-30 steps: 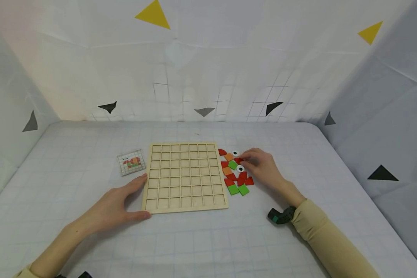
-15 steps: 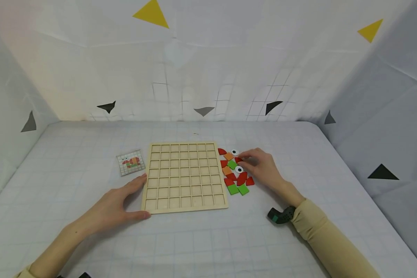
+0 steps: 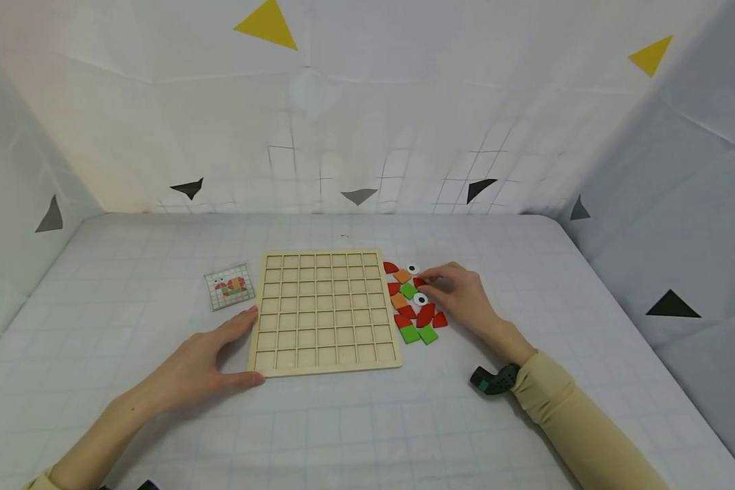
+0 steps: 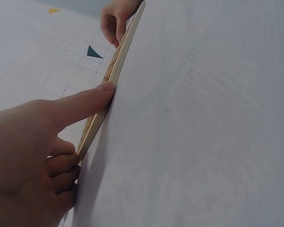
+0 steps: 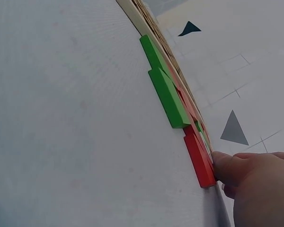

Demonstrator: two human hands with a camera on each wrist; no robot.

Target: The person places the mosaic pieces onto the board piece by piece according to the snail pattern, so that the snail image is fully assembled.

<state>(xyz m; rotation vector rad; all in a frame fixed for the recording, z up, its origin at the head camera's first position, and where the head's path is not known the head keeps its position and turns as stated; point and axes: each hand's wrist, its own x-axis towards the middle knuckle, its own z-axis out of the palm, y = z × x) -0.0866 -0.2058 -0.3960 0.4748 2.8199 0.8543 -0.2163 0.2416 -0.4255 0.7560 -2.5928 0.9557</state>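
A pale wooden board point(image 3: 324, 327) with a grid of square cells lies flat on the table. My left hand point(image 3: 190, 367) rests at its near left corner, thumb against the front edge and index finger along the left edge; the left wrist view shows the thumb pressing the board's edge point(image 4: 116, 71). Right of the board lie loose tiles: orange ones, green squares point(image 3: 429, 335), red curved ones and two white eye tiles point(image 3: 420, 299). My right hand point(image 3: 465, 296) is at their far right side, thumb and index finger pinching a red tile point(image 3: 418, 282), partly hidden by the fingertips.
Left of the board lies a small card point(image 3: 229, 287) with a coloured picture on a grid. Other tiles, such as a red one point(image 3: 440, 319), lie close around the right hand. White cloth walls with triangle markers stand behind and beside the table.
Both hands stay almost in place. Two red tiles below the lower eye tile have shifted slightly closer together; the view has drifted a little.
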